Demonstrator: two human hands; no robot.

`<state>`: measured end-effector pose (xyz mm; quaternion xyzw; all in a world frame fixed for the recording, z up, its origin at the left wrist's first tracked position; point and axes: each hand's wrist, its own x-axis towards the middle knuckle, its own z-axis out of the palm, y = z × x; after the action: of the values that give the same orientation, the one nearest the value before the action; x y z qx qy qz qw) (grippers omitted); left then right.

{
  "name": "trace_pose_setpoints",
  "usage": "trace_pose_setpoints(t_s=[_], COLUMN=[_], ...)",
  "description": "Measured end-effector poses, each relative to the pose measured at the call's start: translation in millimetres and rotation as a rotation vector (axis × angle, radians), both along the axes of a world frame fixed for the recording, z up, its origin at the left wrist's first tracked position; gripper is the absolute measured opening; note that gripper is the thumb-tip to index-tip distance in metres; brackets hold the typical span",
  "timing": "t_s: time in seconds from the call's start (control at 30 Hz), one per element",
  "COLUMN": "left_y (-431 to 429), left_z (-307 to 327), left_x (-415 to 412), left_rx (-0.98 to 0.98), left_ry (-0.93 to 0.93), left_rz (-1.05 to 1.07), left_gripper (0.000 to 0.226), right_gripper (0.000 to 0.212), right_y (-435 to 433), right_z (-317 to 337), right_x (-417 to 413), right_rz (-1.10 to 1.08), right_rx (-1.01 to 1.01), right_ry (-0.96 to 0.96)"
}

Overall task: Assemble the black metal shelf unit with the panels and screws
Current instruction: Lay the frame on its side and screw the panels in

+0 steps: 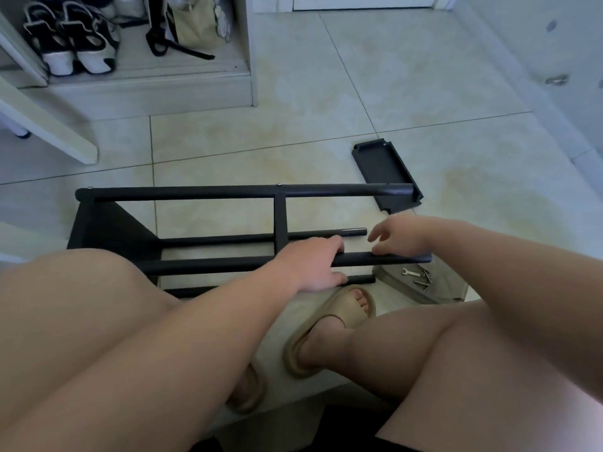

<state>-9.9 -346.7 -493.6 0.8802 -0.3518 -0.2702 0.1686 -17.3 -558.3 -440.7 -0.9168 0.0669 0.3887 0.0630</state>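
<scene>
Centre frame: my left hand point(313, 265) grips a rail point(391, 258) of the shelf frame point(195, 193), which lies on its side. My right hand point(401, 236) is loosely open, fingertips seemingly touching that rail. A loose panel point(385, 171) sits right of centre (screws point(422, 278) just below the rail's end).

Both my bare forearms reach forward and down, converging in front of me. My left hand point(313, 267) curls its fingers over and thumb under a black round metal bar point(403, 258). My right hand point(399, 236) hovers just beside it, fingers loosely spread, thumb tip down by that bar
</scene>
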Motion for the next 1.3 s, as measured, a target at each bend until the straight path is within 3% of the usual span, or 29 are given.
trace_pose_setpoints(t_s=[0.13, 0.23, 0.53, 0.67, 0.97, 1.3], left_y=[-16.0, -23.7, -17.6, -2.5, 67.1, 142.5], left_z=[-13.7, -14.5, 45.7, 75.1, 109.4, 144.4], left_x=[4.4, 15.5, 118.8, 153.4, 194.2, 202.9], left_rx=[0.170, 0.162, 0.076, 0.002, -0.183, -0.608], left_ry=[-0.138, -0.165, -0.399, -0.482, -0.558, -0.594], left_rz=[-0.011, 0.033, 0.211, 0.348, 0.684, 1.004], left_gripper=[0.024, 0.028, 0.035, 0.035, 0.039, 0.038], right_gripper=[0.030, 0.027, 0.038, 0.045, 0.071, 0.070], right_y=[-26.6, -41.3, -42.1, -31.2, 27.2, 70.1], right_z=[-6.2, -4.8, 25.2, 54.3, 101.8, 133.5], right_x=[-7.8, -7.7, 35.6, 79.9, 153.2, 198.0], right_rz=[-0.093, -0.134, -0.263, -0.257, -0.125, -0.085], right_rx=[0.039, 0.068, 0.244, 0.364, 0.521, 0.377], right_ry=[0.096, 0.013, -0.744, -0.970, -1.071, -1.073])
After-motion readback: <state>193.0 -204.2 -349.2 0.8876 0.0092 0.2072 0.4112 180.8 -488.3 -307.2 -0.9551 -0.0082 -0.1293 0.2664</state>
